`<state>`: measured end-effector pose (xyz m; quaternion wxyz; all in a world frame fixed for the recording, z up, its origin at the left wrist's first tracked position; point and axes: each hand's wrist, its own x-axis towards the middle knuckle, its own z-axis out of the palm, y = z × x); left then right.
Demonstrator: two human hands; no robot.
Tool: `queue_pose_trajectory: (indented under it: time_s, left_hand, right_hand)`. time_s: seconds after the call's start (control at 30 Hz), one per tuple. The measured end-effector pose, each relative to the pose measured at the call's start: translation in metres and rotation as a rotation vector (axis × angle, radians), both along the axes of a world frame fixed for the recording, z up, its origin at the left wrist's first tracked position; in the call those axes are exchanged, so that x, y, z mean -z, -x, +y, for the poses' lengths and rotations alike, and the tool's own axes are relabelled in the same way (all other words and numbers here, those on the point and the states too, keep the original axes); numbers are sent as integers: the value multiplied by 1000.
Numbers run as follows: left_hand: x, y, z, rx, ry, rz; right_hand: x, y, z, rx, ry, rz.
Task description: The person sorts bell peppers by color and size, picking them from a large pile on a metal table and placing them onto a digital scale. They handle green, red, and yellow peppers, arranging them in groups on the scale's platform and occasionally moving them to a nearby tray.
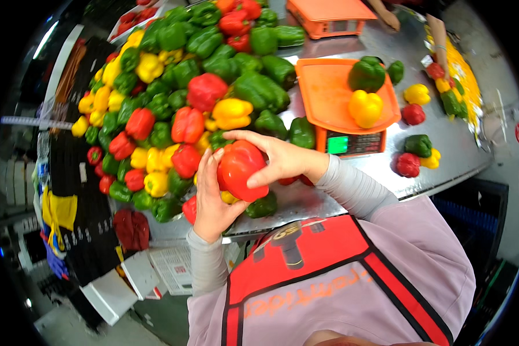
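Observation:
Between my two hands is a large red bell pepper (242,166), held over the front of the metal table. My left hand (214,194) supports it from the left and below. Across its top and right side lie the thumb and fingers of my right hand (281,155). Left of and beyond my hands spreads a heap of green, red and yellow bell peppers (164,104). To the right, the orange weighing scale (328,93) has a lit green display. On its pan sit a green bell pepper (366,74) and a yellow bell pepper (366,108).
Small pepper groups (417,155) lie on the metal table (359,181) right of the scale. A second orange scale (333,15) stands farther back. At upper right, another person's hand (443,71) touches peppers beside yellow packaging (467,82). A dark red cloth (131,229) lies at lower left.

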<state>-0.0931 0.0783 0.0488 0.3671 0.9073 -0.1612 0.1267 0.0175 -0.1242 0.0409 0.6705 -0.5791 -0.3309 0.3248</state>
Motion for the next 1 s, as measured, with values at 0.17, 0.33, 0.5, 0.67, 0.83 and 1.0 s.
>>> queue_pose_trajectory:
  time_s: [0.17,0.33,0.5,0.67,0.83,1.0]
  left_hand:
    - [-1,-4,-3,-192,173,81]
    - [11,-2,10,-398,382,80]
    - [20,1,7,-394,431,136]
    - [23,-6,16,-425,474,135]
    - [27,-11,24,-431,489,128]
    - [30,-19,19,-437,468,146]
  right_hand:
    - [-1,-2,-70,697,52,-241]
    - [17,-47,-114,1160,831,-1058]
    - [12,-51,-132,1176,1069,-1079]
    - [-30,-33,-194,1490,671,-1009]
    - [-39,-11,-233,1642,257,-638]
    - [-27,-3,-237,1600,254,-555]
